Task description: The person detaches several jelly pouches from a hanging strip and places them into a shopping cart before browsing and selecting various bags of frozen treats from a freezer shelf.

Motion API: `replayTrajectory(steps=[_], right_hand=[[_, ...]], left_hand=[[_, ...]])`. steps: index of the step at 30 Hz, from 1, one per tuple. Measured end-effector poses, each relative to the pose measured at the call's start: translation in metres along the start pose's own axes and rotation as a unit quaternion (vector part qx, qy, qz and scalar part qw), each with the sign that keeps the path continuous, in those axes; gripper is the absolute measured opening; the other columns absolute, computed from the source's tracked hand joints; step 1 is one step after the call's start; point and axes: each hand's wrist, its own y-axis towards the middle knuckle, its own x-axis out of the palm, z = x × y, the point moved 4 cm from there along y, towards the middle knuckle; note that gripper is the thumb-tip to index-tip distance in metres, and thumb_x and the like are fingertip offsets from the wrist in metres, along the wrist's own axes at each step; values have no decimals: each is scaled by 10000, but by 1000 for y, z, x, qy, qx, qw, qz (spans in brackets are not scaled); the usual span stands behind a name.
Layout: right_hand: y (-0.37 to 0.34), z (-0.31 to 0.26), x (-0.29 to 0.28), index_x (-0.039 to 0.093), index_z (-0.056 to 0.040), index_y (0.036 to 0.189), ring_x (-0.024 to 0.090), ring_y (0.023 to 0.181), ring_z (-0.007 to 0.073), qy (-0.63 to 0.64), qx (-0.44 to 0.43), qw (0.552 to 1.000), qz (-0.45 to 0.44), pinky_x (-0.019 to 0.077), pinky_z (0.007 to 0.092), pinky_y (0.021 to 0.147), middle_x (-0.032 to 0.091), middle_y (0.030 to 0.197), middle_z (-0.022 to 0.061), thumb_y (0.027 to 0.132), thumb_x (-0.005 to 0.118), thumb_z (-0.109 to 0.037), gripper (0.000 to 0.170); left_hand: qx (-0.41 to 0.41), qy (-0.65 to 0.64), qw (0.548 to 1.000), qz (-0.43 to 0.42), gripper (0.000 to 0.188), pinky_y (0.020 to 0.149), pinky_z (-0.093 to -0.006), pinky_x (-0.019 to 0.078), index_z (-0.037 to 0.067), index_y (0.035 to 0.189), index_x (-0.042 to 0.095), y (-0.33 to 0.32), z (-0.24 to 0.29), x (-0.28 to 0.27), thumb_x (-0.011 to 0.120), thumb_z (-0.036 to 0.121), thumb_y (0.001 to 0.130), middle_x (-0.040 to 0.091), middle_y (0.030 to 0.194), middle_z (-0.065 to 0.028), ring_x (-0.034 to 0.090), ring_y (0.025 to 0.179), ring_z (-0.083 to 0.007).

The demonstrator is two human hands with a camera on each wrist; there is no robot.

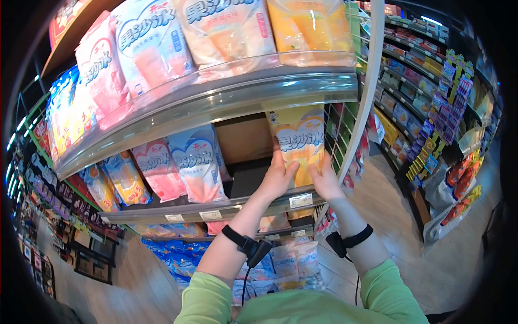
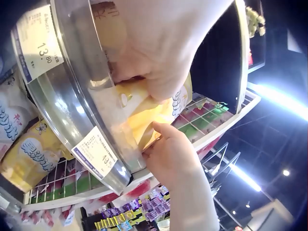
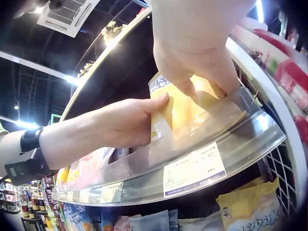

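Observation:
A yellow snack bag [image 1: 298,141] with blue lettering stands upright at the right end of the middle shelf. My left hand [image 1: 278,175] grips its left side, thumb across the front and fingers around the edge. On the other side, my right hand [image 1: 326,178] holds the lower right edge, thumb on the front. In the left wrist view the yellow bag [image 2: 149,120] is pinched between both hands behind the clear shelf lip. The right wrist view shows the bag [image 3: 185,106] close behind that same lip, with part of the fingers hidden by it.
Left of the bag lies a dark gap with a cardboard box [image 1: 243,137] behind it. White-blue [image 1: 197,162] and pink bags [image 1: 156,164] stand further left. An upper shelf [image 1: 216,102] overhangs the hands. A white wire side panel [image 1: 337,135] borders the right; price tags [image 1: 300,201] line the front.

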Motion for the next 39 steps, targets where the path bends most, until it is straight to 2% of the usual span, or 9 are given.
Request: replayTrajectory(steps=[6,8,11,13,17,22,28,31,39], right_hand=[[-14,-31,-14,161,57,1397,454,1197,420,60,51,997,-12,378,407,991,441,1277,332,874,519,-143,665],[-32,-52,-18,152,68,1397,364,1268,426,-123,-83,987,58,330,401,1036,349,1351,332,863,540,-119,686],[-77,-111,-14,249,66,1372,309,1311,405,-83,-162,983,12,284,400,1068,306,1398,288,843,564,-75,632],[-105,-142,-1,363,33,1325,347,1288,404,-24,-196,977,-82,308,413,1052,339,1385,263,829,580,-60,550],[-147,-163,58,530,-9,1175,514,1116,376,83,-198,938,-273,426,395,927,511,1225,212,829,598,-66,357],[-221,-193,155,572,8,1124,601,1021,280,122,-201,779,-581,460,340,877,631,1065,157,861,594,-107,288],[-358,-239,251,575,-12,1138,621,953,278,140,-268,598,-743,477,353,824,642,1046,164,856,596,-145,313],[-468,-278,284,555,-7,1163,622,960,278,119,-275,475,-828,487,360,810,647,1029,169,861,589,-146,333],[-668,-355,284,547,8,1150,629,970,264,146,-330,305,-881,493,348,820,643,1055,162,876,572,-139,312]], left_hand=[[-70,-27,993,87,799,1018,-341,353,8,1446,-30,-22,4,-18,528,252,930,307,1413,-265,393,1283,-351],[-26,-108,978,176,697,1027,-356,347,12,1451,53,-43,16,-34,503,189,948,271,1434,-254,398,1279,-334],[37,-167,958,228,460,967,-314,401,2,1378,279,-101,42,-66,447,126,967,408,1353,-188,496,1166,-240],[12,-164,958,235,272,922,-316,442,-25,1188,510,-153,51,-86,464,114,958,550,1201,-129,572,1037,-190],[-153,-119,952,238,217,855,-310,480,16,1087,591,-272,38,-115,461,141,966,623,1073,-76,612,931,-168],[-287,4,923,257,208,841,-293,470,4,1014,628,-430,27,-131,497,152,949,665,967,-68,610,932,-145],[-396,-4,761,514,212,823,-276,474,-2,1030,619,-628,73,-119,496,146,942,667,951,-67,610,902,-129],[-457,49,607,648,194,782,-252,472,-1,1019,610,-737,129,-89,498,135,938,659,914,-52,601,864,-107],[-431,89,419,794,170,688,-240,482,-12,1018,613,-876,201,-21,548,99,907,665,856,-64,604,758,-99]])
